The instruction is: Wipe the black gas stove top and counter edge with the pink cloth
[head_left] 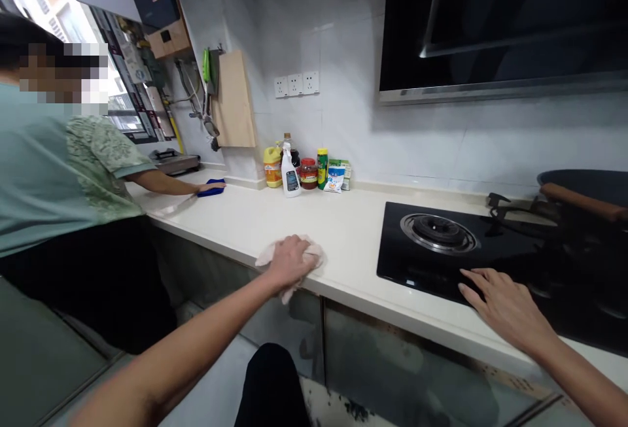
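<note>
At a white kitchen worktop (350,224), a person's left hand (290,261) grasps a pale cloth (314,248), fingers bent over the bunched fabric at the counter's front edge. A fold of it hangs past the lip, in front of the cupboards (289,332) below. The right hand (500,299) reaches palm down over the front rim of a black glass hob (390,244), its fingers loose and released; whether the fingertips touch the glass is hard to judge from this angle. A stretch of worktop separates the cloth from the hob's left edge, leaving the left hand room to slide sideways. More surface runs back from the cloth to a row of goods near the wall (353,146): a white spray bottle (290,175) upright at the front, beside a yellow jug (272,169), a red-lidded jar (309,174), a yellow-capped green container (322,169) and packets (335,178). A round burner (436,229) sits beyond the right hand, while a dark pan (589,180) with a brown handle (586,201) crowds the hob's right rear. At far left, well apart, a co-worker's hand (212,186) rests on a blue cloth (210,192).
</note>
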The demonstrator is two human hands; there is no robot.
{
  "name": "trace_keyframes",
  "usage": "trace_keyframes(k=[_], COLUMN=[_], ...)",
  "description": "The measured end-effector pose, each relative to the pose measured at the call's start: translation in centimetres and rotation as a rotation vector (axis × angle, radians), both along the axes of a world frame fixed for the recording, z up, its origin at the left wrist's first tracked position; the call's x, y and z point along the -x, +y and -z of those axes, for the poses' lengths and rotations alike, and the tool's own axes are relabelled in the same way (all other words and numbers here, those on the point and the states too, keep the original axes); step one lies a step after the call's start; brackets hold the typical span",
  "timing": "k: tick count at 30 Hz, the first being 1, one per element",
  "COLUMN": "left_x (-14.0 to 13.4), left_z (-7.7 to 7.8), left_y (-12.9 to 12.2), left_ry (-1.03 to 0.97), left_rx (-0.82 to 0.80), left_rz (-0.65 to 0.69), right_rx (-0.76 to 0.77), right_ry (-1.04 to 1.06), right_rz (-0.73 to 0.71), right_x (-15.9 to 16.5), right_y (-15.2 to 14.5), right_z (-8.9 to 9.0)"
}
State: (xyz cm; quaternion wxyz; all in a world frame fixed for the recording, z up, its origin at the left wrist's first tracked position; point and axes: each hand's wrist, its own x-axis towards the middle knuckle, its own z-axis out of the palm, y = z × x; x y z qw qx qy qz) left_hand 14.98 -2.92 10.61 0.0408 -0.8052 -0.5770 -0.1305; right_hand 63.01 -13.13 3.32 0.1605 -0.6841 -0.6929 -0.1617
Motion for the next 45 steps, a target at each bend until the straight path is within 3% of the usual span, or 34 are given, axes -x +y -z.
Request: trace_keyframes(k=[5,10,13,17,21,24,31,35,40,45], left_x=[-7.7,-14.2,-14.5,-11.8,-8.3,-5.0,4.2,7.3,6.7,1.0], left_z=[1.1,0.2,-0.4,0.3,1.7,1.9,0.1,-0.8,-1.9,-2.5], left_y=[-5.3,-7.0,-6.9,-6.1,-5.1,-3.8,1.3,5.1,9.9,13.2], left_ry=[-0.132,-0.158,-0.169,-0.252,-0.229,-0.158,0.037,0.064,0.079,0.078], left_rx=[-0.019,0.260,0.395,0.361,0.222,0.163,0.199,0.213,0.188,0.174], left_rz=[0.262,0.529,0.618,0.684,0.608,0.493,0.171,-0.100,-0.308,-0.342], right_rx=[0.002,-0.008,0.006,0.023,0.044,0.051,0.066,0.102,0.088,0.038], right_ry=[0.009,0.005,0.013,0.017,0.005,0.003,0.035,0.039,-0.007,-0.013], right_rz=[-0.001,0.000,0.018,0.028,0.043,0.053,0.042,0.032,0.053,0.064], right_x=[0.2,0.3,0.5,0.6,0.4,0.4,0.6,0.4,0.9,1.6], right_y=[0.1,0.1,-0.1,-0.2,-0.1,-0.2,-0.3,-0.4,-0.5,-0.5], right_z=[0.0,-0.1,-0.4,-0.7,-0.7,-0.8,-0.8,-0.5,-0.1,-0.1])
